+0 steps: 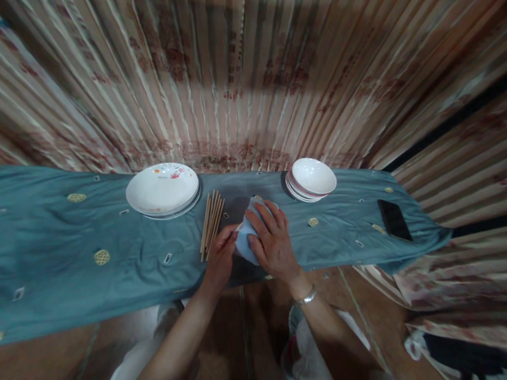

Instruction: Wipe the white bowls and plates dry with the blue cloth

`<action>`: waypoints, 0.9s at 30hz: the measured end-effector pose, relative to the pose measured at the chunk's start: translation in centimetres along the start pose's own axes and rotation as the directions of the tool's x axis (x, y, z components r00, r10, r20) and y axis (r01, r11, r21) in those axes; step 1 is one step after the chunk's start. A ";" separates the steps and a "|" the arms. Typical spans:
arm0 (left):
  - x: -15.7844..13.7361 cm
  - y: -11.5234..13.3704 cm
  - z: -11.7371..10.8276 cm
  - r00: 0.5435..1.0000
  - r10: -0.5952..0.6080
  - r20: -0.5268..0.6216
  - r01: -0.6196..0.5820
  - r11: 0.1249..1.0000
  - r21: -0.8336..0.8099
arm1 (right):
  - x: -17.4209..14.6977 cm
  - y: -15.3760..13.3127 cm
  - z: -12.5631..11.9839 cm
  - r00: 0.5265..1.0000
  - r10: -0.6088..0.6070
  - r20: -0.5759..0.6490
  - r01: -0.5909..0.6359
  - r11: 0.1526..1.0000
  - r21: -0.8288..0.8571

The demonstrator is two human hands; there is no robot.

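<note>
A light-blue cloth (246,242) is bunched between my hands over the middle of the table. My left hand (221,253) pinches its pale left edge between thumb and fingers. Over the top and right side of the cloth curls my right hand (275,242), fingers bent and gripping it; a silver bracelet circles that wrist. Whether a dish sits inside the cloth, I cannot tell. Just left of the cloth, beside my left hand, lies a bundle of wooden chopsticks (212,221), roughly parallel.
A stack of white plates (163,188) with a floral pattern stands at back left. At back right is a stack of white bowls (314,177). A black phone (395,220) lies near the right end of the teal tablecloth (143,273). Pleated curtains (215,74) hang behind.
</note>
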State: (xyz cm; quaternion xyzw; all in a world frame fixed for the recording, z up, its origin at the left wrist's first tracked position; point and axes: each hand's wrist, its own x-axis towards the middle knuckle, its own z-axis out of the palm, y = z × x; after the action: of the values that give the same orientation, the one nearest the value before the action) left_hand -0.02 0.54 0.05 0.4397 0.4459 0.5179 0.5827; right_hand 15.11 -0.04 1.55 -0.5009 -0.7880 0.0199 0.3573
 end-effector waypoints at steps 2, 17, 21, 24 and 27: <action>0.0 0.1 0.1 1.000 0.000 0.022 0.000 1.000 -0.002 | 0.0 0.3 0.0 1.000 0.019 -0.012 -0.019 0.999 0.036; -0.1 0.4 -0.1 0.997 -0.028 -0.078 0.031 0.999 0.028 | -0.3 2.9 2.2 0.889 0.454 -0.063 -0.342 0.749 0.567; -0.1 1.0 0.1 0.996 -0.036 -0.085 0.037 0.999 0.013 | -0.8 3.5 3.4 0.807 0.590 0.003 -0.430 0.584 0.689; -0.2 1.5 0.2 0.995 -0.036 -0.095 0.037 0.999 0.006 | -1.4 3.7 4.5 0.761 0.646 0.051 -0.444 0.462 0.768; -0.3 2.1 0.2 0.994 -0.023 -0.109 0.026 0.999 0.023 | -2.0 4.1 5.8 0.736 0.673 0.071 -0.436 0.392 0.810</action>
State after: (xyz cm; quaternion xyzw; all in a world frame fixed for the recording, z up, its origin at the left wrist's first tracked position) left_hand -0.30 0.41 2.16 0.4125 0.4886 0.5283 0.5586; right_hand 15.45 2.31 -5.42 -0.5245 -0.4227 0.4130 0.6130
